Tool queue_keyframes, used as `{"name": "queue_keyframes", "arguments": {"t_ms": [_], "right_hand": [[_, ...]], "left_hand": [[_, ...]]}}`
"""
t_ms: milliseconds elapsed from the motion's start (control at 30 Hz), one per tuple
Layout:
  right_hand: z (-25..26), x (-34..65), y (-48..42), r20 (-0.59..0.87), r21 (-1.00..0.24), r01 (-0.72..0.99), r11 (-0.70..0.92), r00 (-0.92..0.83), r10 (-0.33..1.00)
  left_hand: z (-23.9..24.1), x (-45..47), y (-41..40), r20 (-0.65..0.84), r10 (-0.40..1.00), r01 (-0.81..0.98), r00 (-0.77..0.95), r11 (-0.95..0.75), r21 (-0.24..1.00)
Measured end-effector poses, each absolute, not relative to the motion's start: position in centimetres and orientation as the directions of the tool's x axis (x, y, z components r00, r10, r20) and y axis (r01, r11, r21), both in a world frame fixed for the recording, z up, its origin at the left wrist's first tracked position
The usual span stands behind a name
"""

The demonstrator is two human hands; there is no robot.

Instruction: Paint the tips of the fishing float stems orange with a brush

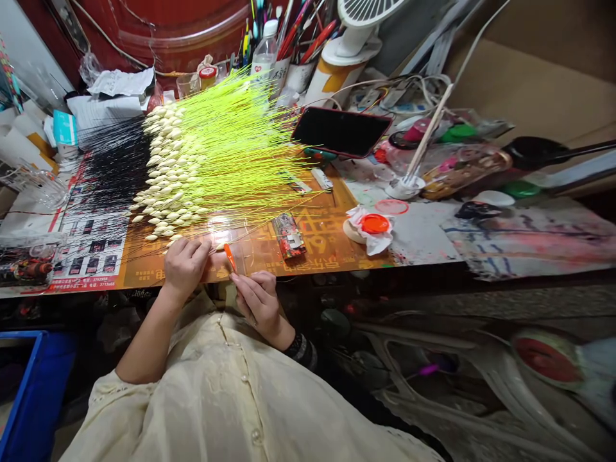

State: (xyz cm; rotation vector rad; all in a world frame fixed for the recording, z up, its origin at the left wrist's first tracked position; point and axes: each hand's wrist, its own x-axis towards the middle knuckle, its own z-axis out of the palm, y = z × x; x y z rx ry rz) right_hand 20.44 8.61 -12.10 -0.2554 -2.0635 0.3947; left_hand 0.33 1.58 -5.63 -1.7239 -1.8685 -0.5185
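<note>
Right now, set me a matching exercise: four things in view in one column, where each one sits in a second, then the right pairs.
Things:
1. phone
2. orange lid
3. blue crate
4. orange sliver

Places:
A. on crumpled white tissue
B. pinched in the right hand
C. propped up at a tilt
D. bottom left of the view

Pairs: 1-C, 2-A, 3-D, 4-B

I log one left hand (185,266), one right hand (257,305), one orange plastic piece (230,256), one smartphone (341,131), one plastic bottle (264,48) and one desk fan (359,25). White fishing floats (166,167) run to dozens, too many for me to tally exactly.
</note>
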Motion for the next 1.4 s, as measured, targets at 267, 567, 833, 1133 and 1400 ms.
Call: {"name": "queue_keyframes", "arguments": {"t_ms": [267, 567, 833, 1133, 1400], "right_hand": [[-12.1, 20.4, 8.5, 0.791, -0.379, 0.051, 0.924, -0.501, 0.352], [-11.9, 20.5, 8.5, 0.791, -0.384, 0.048, 0.922, -0.498, 0.355], [-12.2, 20.9, 8.6, 0.798, -0.367, 0.029, 0.930, -0.503, 0.331], [-11.9, 19.7, 8.0, 0.826, -0.332, -0.042, 0.942, -0.495, 0.269], [-11.8, 19.0, 7.6, 0.825, -0.331, -0.043, 0.943, -0.498, 0.267]], "left_hand": [[-5.7, 0.4, 1.5, 0.630, 0.776, 0.990, -0.030, 0.112, -0.090], [-5.8, 0.3, 1.5, 0.641, 0.768, 0.989, -0.006, 0.099, -0.109], [-5.8, 0.2, 1.2, 0.654, 0.755, 0.992, -0.042, 0.109, -0.063], [-5.9, -0.3, 0.3, 0.667, 0.741, 0.991, -0.080, 0.133, -0.030], [-6.0, -0.4, 0.1, 0.662, 0.744, 0.991, -0.090, 0.131, -0.013]]}}
